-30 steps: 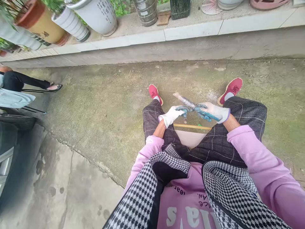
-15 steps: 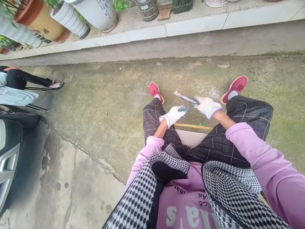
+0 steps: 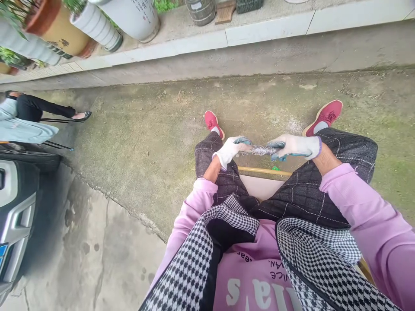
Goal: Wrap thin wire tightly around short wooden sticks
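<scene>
Between my knees, both hands hold a short rod with silvery, wire-like windings [image 3: 263,150], lying about level. My left hand [image 3: 234,150], in a white glove with blue-coated fingers, is closed round its left end. On the other end, my right hand [image 3: 293,147], gloved the same way with a purple cuff edge, is closed too. Only the rod's middle shows; the gloves hide both ends.
Below my hands are a yellow bar [image 3: 264,170] and a pale flat surface [image 3: 262,186] between my legs. Ahead runs a tiled ledge [image 3: 266,32] with potted plants [image 3: 129,19]. To the left are a seated person [image 3: 29,114] and a parked vehicle [image 3: 19,216].
My left hand has moved up and taken hold of the rod. My right hand has turned and shifted right and slightly down, and the rod is now nearly level.
</scene>
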A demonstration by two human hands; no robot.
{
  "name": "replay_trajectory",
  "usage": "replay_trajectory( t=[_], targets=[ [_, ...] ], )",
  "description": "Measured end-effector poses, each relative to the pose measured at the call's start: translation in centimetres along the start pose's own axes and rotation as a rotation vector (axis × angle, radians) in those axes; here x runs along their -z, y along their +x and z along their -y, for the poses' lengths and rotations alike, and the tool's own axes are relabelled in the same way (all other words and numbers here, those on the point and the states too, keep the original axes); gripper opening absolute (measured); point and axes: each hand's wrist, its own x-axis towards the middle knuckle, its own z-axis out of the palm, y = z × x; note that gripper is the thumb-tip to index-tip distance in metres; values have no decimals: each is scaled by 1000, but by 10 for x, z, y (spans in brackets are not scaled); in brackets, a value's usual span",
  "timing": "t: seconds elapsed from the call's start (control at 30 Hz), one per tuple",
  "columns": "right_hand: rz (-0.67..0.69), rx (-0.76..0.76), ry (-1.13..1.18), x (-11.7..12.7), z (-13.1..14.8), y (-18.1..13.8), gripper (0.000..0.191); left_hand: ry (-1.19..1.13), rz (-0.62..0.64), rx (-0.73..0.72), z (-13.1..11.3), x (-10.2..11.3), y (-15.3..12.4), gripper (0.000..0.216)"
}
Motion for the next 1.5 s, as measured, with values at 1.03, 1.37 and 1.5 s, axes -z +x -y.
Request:
replay_trajectory(
  t=[1.03, 1.37, 1.5],
  targets=[
    [236, -8, -200, -2, -9, 10, 54, -18, 96, -70, 16, 12, 14, 19],
    [-252, -25, -335, -14, -14, 27, 58, 62, 221, -25, 19, -6, 0, 10],
    [-363, -130, -677, -6, -12, 32, 49, 84, 276, -54, 18, -5, -3, 9]
  ],
)
